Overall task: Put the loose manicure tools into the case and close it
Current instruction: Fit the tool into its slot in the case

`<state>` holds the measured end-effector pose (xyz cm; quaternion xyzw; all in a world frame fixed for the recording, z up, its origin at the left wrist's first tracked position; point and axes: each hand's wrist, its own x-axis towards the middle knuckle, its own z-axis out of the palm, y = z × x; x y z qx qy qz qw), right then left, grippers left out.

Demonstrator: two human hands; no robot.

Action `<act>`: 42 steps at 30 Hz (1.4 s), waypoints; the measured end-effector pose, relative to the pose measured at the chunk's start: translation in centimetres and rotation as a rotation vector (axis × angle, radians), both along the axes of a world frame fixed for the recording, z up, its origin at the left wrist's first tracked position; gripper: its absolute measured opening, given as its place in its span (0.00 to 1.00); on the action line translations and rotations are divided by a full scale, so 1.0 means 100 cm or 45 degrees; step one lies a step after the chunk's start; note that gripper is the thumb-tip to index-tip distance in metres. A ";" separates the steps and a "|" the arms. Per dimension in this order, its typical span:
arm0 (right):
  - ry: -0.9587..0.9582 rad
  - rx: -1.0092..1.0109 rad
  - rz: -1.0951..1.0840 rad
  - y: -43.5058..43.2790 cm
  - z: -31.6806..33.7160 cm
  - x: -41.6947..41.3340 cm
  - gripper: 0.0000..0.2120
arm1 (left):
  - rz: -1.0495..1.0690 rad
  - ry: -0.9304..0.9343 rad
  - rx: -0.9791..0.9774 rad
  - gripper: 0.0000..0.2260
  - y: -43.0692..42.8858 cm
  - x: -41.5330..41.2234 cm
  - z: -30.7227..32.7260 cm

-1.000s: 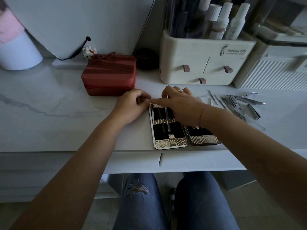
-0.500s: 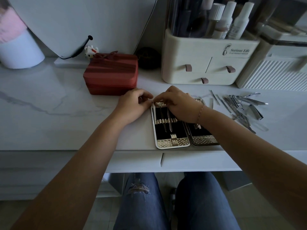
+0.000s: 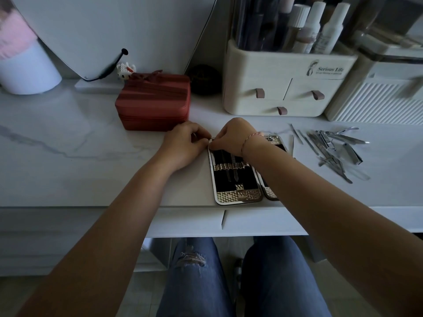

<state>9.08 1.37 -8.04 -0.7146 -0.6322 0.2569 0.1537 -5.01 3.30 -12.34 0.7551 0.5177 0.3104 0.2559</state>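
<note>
In the head view, the open case [image 3: 238, 195] lies flat near the front edge of the counter [image 3: 68, 156], just right of the frame's centre. Its left half shows a dark lining, a gold band and two slim tools [image 3: 234, 170] tucked under that band. Its right half is mostly hidden beneath the right forearm. The left hand [image 3: 185, 145] sits just beside the case's upper left corner with fingers curled. The right hand [image 3: 235, 138] arches over the case's top edge, knuckles up and fingertips turned down out of sight. The two hands meet at that corner, and I cannot tell whether either pinches anything there. The loose manicure tools [image 3: 329, 145] lie in a blurred heap at centre right, well apart from the case. A red box [image 3: 153, 104] stands behind the left hand.
</note>
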 end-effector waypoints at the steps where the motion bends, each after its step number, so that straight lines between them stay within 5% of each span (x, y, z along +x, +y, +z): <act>1: 0.009 -0.005 -0.008 0.000 0.000 0.000 0.17 | 0.000 -0.002 0.000 0.05 0.000 0.000 0.000; 18: -0.069 0.016 -0.094 0.002 -0.007 -0.003 0.22 | 0.029 0.006 -0.025 0.04 -0.006 0.003 0.005; 29: -0.230 0.024 -0.124 0.003 -0.009 -0.009 0.15 | 0.028 0.020 -0.026 0.04 -0.006 0.003 0.006; 37: -0.403 0.083 0.053 -0.012 -0.002 -0.005 0.10 | 0.031 0.020 -0.017 0.03 -0.007 0.003 0.007; 42: -0.363 0.337 0.308 -0.030 0.002 0.010 0.14 | 0.030 0.012 -0.013 0.04 -0.008 0.002 0.006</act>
